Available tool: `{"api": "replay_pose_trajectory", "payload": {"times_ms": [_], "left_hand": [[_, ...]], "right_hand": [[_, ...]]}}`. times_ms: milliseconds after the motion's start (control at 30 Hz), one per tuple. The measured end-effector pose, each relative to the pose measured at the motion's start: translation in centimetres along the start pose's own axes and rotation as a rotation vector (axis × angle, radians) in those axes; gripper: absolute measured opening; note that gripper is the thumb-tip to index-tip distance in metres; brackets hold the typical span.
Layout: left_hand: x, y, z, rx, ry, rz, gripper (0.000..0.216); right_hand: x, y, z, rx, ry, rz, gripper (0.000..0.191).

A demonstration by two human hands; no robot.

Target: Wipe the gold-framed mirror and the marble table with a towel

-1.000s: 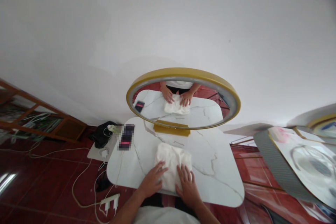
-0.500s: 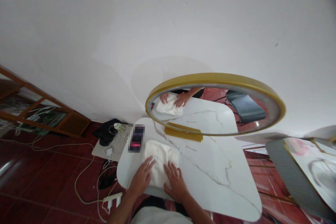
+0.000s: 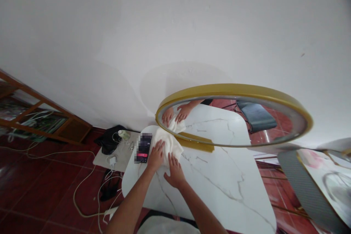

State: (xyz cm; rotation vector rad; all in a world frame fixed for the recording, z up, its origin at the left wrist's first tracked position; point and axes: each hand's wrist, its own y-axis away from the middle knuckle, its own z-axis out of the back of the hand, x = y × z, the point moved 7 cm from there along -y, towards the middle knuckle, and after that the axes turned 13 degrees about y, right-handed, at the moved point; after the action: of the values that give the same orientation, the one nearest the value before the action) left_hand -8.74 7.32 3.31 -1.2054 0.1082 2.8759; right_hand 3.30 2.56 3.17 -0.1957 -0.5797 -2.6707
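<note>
A white cloth (image 3: 171, 146) lies bunched on the white marbled table (image 3: 214, 193), close to the base of a gold-rimmed round mirror (image 3: 233, 89). My left hand (image 3: 157, 153) rests on the cloth's left part with fingers stretched out. On its lower right edge lies my right hand (image 3: 174, 172), fingers spread and pressing flat. Just left of my left hand is a phone (image 3: 145, 147), its screen partly blurred out. Both hands and the cloth show again in the mirror glass.
Left of the table, a low stand (image 3: 123, 155) carries a black bag (image 3: 109, 139), a small bottle (image 3: 124, 134) and chargers. Cables run over the red tiled floor (image 3: 55, 190). A wooden shelf (image 3: 74, 128) stands far left. At right is another surface with a grey side (image 3: 304, 186).
Both hands have slid forward, away from me, pushing the cloth up to the mirror's base. The cloth is more bunched. The view has shifted slightly.
</note>
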Motion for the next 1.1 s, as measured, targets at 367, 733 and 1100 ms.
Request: {"api": "replay_pose_trajectory", "payload": {"times_ms": [367, 733, 1100], "left_hand": [[-1.0, 1.3, 0.1, 0.024, -0.008, -0.031, 0.062], [-3.6, 13.1, -2.7, 0.062, -0.110, -0.191, 0.066], [-2.3, 15.9, -1.1, 0.076, -0.128, -0.147, 0.062]], "right_hand": [[-1.3, 2.0, 0.2, -0.112, 0.018, 0.019, 0.080], [-7.2, 11.2, -4.2, -0.166, 0.173, 0.090, 0.056], [-2.2, 8.6, -4.6, -0.037, 0.142, 0.106, 0.053]]}}
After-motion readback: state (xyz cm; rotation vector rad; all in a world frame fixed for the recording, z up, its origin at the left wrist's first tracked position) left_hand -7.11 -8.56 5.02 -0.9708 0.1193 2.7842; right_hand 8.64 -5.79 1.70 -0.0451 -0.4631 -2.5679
